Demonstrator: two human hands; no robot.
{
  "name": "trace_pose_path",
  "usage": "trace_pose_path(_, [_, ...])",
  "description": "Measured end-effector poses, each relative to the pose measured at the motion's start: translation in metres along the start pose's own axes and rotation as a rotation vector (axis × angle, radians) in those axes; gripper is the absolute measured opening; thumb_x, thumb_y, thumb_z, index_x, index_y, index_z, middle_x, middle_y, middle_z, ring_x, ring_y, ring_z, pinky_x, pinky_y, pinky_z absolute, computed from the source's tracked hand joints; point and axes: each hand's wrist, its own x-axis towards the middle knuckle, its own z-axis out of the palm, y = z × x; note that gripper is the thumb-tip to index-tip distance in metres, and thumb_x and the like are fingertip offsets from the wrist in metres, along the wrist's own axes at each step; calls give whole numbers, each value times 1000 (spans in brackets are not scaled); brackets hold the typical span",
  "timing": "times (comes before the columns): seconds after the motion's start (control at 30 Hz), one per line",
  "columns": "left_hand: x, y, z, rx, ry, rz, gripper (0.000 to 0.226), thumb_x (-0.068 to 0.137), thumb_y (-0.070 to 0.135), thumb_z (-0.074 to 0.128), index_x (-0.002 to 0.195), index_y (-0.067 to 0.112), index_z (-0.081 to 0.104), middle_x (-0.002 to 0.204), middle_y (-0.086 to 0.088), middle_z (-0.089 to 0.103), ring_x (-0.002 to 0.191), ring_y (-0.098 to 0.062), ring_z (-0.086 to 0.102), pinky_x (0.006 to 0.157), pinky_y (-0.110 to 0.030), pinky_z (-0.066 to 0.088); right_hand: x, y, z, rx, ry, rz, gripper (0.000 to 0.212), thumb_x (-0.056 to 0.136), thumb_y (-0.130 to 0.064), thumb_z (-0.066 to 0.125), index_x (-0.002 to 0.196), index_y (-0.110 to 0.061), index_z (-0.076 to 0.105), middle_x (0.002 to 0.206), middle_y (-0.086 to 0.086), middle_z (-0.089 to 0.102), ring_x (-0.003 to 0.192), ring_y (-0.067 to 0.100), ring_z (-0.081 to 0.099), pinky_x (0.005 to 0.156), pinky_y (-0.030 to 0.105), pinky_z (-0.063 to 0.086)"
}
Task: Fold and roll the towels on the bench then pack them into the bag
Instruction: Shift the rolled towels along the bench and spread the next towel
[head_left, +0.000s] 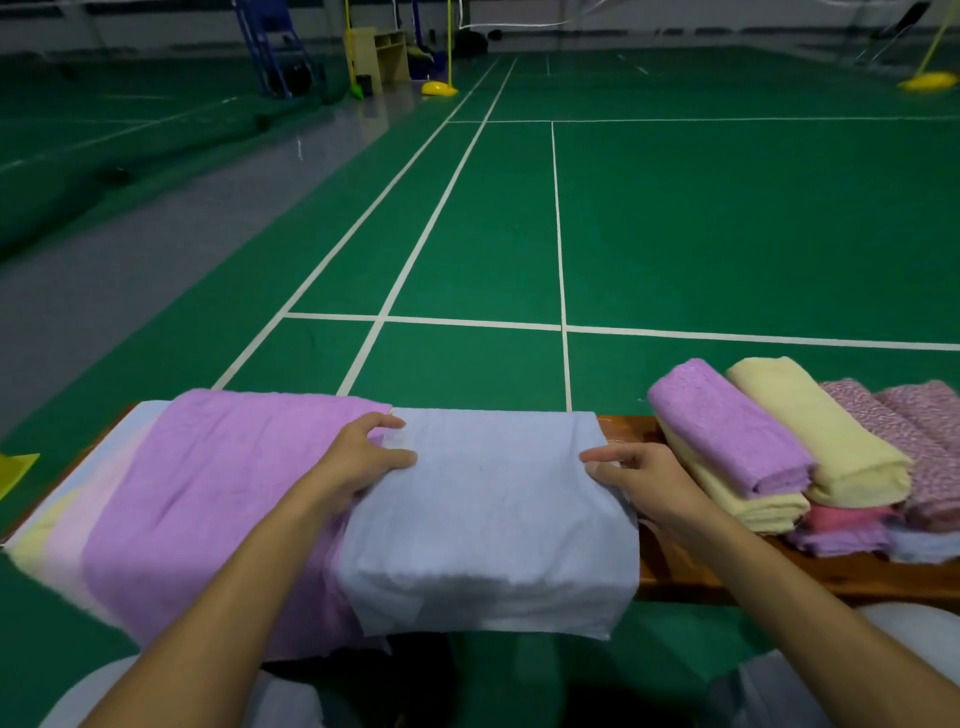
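Two hands | left hand (358, 457), right hand (644, 478) fingers pinch blue towel (488, 519) sides | bench (727, 571)

Folded light-blue towel (488, 525) draped across wooden bench (727, 571)

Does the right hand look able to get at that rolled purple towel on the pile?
Probably yes. The right hand grips the blue towel's right edge, and only bare bench lies between it and the rolled purple towel, which sits exposed atop the pile.
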Motion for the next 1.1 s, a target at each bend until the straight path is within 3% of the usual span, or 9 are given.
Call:
trace_pose_path(0.1, [-6,16,-9,-103,-114,28,30,86,8,86,113,20,80,123,-19,73,106,-36,75,95,-48,61,-1,-7,-6,30,34,-56,21,93,-16,80,112,-24,81,99,22,76,87,31,75,91,61,59])
trace_pose_path(0.23, [-17,27,-18,-51,-56,148,26,81,22,93,105,25,84,106,-11,65,91,-24,65,88,-42,54,-14,-21,-17,171,29,-106,31,94,-6,75,122,-19,76,114,6,79,99,20,78,89,37,64])
trace_pose_path(0.33, [-31,45,-26,-154,-7,263,39,81,10,90,116,22,79,101,-6,81,96,-26,76,79,-31,62,-23,-36,-29,218,94,-182,35,94,-4,75,128,-13,74,112,5,80,101,16,77,90,31,63])
trace_pose_path(0.4, [-42,60,-32,-260,-17,311,47,82,4,87,125,20,75,106,-9,81,100,-25,77,79,-31,62,-30,-47,-38,220,129,-229,37,93,-6,77,129,-14,75,103,-4,80,96,12,76,92,31,61])
trace_pose_path(0.5, [-56,81,-40,-383,-77,359,50,84,-2,82,128,19,74,119,-10,78,109,-26,76,85,-33,63,-41,-69,-48,299,121,-254,45,92,5,72,134,-14,70,74,-17,72,68,2,67,68,17,55])
trace_pose_path(0.6, [-69,101,-49,-387,-130,410,52,83,-4,81,128,23,76,129,-8,74,116,-26,73,91,-33,62,-52,-93,-56,403,61,-261,52,89,15,67,133,-12,70,100,6,79,74,11,71,64,20,55])
trace_pose_path(0.7, [-78,118,-57,-360,-116,477,48,84,-2,82,126,23,77,128,-4,75,114,-20,74,90,-30,61,-59,-112,-62,383,86,-301,48,89,16,66,129,-10,72,94,3,77,65,5,67,59,17,53])
trace_pose_path(0.9, [-83,149,-65,-230,104,590,24,89,13,84,112,18,81,99,-2,81,85,-13,73,70,-22,58,-63,-141,-79,129,220,-488,38,92,-8,79,129,-9,73,107,2,80,94,11,73,94,36,61])
trace_pose_path(1.1, [-86,177,-79,40,112,658,41,79,7,91,117,17,79,107,-7,80,92,-16,75,83,-29,63,-54,-170,-86,-149,276,-557,58,86,-6,84,140,-5,65,132,8,70,114,14,66,106,34,53])
